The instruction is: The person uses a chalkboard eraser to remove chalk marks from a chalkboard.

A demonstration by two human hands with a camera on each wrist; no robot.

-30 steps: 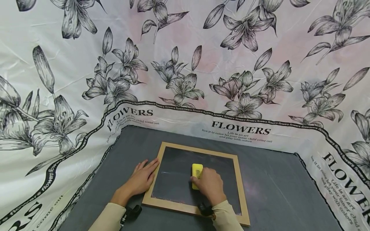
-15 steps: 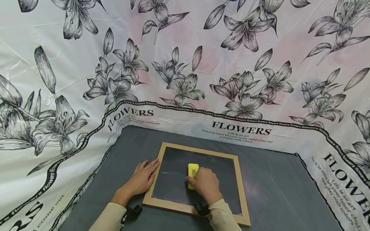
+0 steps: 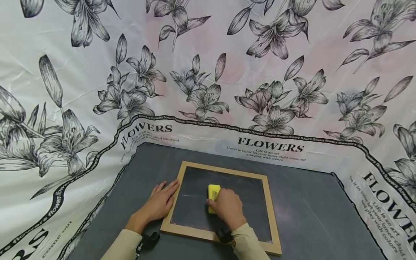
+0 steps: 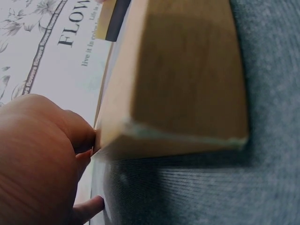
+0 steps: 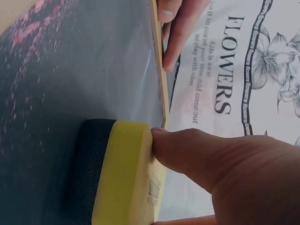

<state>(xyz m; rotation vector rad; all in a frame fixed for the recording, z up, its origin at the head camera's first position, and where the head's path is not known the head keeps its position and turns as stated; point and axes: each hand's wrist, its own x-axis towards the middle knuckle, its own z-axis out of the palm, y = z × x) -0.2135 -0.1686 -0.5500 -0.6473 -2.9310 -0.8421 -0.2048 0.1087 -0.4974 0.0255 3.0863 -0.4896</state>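
Note:
A chalkboard (image 3: 195, 180) in a light wooden frame (image 3: 224, 169) lies on the grey surface. My right hand (image 3: 229, 207) grips a yellow board eraser (image 3: 213, 193) near the middle of the board. In the right wrist view, the dark felt side of the eraser (image 5: 124, 173) faces the board, and my thumb lies along its yellow back. My left hand (image 3: 159, 202) rests on the left side of the frame, fingers extended. The left wrist view has that hand (image 4: 42, 154) at the frame's wooden edge (image 4: 187, 79).
Pink chalk dust (image 5: 28, 33) speckles one edge of the board, and a faint pale streak (image 3: 188, 195) marks its left part. Grey cloth (image 3: 308, 209) surrounds the frame. White fabric (image 3: 208, 72) printed with lilies rises behind and at both sides.
My right hand has slid the eraser a short way left across the board. The left hand and the frame have stayed in place.

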